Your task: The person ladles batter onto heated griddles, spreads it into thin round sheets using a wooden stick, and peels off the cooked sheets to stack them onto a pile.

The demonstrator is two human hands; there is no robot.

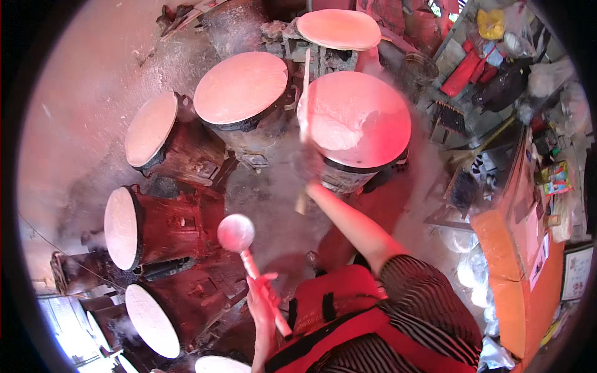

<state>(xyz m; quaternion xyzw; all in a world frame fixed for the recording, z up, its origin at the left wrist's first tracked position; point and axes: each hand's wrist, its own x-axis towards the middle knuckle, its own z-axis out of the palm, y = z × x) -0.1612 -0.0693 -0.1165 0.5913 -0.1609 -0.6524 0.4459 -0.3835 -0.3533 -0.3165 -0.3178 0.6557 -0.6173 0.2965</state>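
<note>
My left hand (262,298) grips the handle of a ladle (236,233), whose round bowl points up and away from my body. My right hand (308,165), dark and blurred, perhaps gloved, is closed around a long pale wooden stick or spatula (306,93). The stick stretches across the left edge of a round griddle (387,135) on a drum-shaped stove. Whitish batter (336,126) covers part of that griddle, with a ragged edge toward the right. Haze blurs the air around my right hand.
More drum stoves with pale round tops (240,88) curve along the left wall. Beyond the griddle, a round pale sheet or stack (339,29) rests on blocks. To the right are a broom (480,144), an orange-sided counter (536,289) and plastic bags (473,270).
</note>
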